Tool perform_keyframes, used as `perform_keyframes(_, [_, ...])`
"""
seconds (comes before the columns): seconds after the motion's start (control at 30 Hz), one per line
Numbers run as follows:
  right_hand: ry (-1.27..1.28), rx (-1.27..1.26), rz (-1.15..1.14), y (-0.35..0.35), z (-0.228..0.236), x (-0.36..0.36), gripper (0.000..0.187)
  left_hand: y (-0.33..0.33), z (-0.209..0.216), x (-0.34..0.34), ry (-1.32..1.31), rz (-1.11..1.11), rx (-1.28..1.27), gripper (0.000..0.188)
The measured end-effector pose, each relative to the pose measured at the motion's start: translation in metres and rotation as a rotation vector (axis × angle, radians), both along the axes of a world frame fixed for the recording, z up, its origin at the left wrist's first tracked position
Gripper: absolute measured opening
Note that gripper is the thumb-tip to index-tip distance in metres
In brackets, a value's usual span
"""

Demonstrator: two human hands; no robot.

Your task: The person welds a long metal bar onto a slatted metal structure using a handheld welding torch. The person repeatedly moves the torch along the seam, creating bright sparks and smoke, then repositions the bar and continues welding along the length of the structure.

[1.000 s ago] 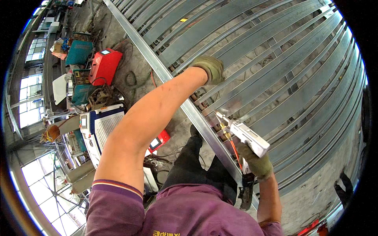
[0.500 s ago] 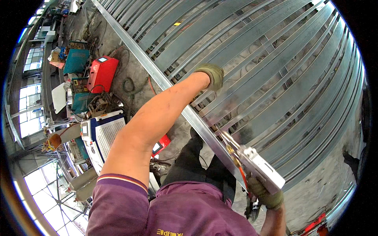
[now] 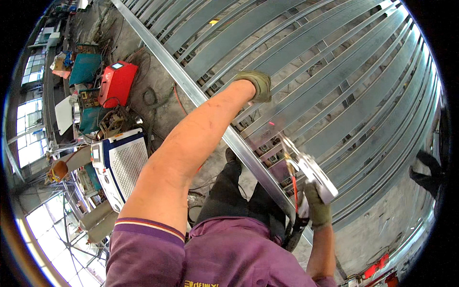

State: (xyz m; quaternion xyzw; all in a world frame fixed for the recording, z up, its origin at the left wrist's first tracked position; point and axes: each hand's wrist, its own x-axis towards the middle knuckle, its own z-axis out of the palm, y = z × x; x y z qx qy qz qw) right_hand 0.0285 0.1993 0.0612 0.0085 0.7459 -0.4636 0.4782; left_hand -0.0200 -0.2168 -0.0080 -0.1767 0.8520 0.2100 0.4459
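My right hand (image 3: 317,204), in an olive glove, grips a white handheld laser welding gun (image 3: 313,174) with a metal nozzle and an orange-red hose. Its tip points at the slats of a large grey metal frame (image 3: 306,110), short of the near rail (image 3: 246,152). A small pink-red spot of light shows on a slat ahead of the nozzle. Farther left, my left hand (image 3: 258,86), also gloved, is closed down at the slats. Its fingers are curled and mostly hidden, so what they hold does not show.
Left of the frame stand a red machine (image 3: 117,82), teal machines (image 3: 86,66) and a white-and-blue cabinet (image 3: 125,160). Hoses and cables (image 3: 152,98) lie on the concrete floor. A dark shape (image 3: 427,173) is at the far right; red items (image 3: 376,268) lie lower right.
My right hand has carried the welding gun up and slightly left, farther over the slats. A pink-red spot now shows on a slat. My left hand stays nearly in place.
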Motion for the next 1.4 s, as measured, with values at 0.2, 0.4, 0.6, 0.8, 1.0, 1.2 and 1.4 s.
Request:
perform_keyframes(0.2, [-0.141,0.077,-0.363,0.086,0.036,0.072,0.036,0.000,0.001,0.002,0.020,-0.050,-0.054,0.048])
perform_keyframes(0.4, [-0.258,-0.044,-0.108,0.028,0.090,0.049,0.034,0.000,-0.004,-0.008,-0.020,-0.131,-0.076,0.035])
perform_keyframes(0.6, [-0.116,-0.204,0.277,-0.092,0.054,-0.030,0.037,-0.008,-0.008,-0.002,0.021,-0.050,-0.034,0.045])
perform_keyframes(0.8, [-0.047,-0.304,0.511,-0.140,0.012,-0.058,0.039,-0.007,0.002,0.000,0.017,-0.059,-0.029,0.044])
perform_keyframes(1.0, [-0.182,-0.364,0.513,-0.147,-0.022,-0.066,0.044,-0.008,0.000,0.001,0.014,-0.011,-0.011,0.049])
perform_keyframes(1.2, [-0.073,-0.384,0.602,-0.153,-0.029,-0.063,0.034,-0.009,0.001,0.000,-0.012,0.016,0.003,0.051])
perform_keyframes(1.4, [-0.017,-0.412,0.640,-0.155,-0.039,-0.061,0.043,-0.008,-0.003,0.001,0.034,0.051,0.008,0.050])
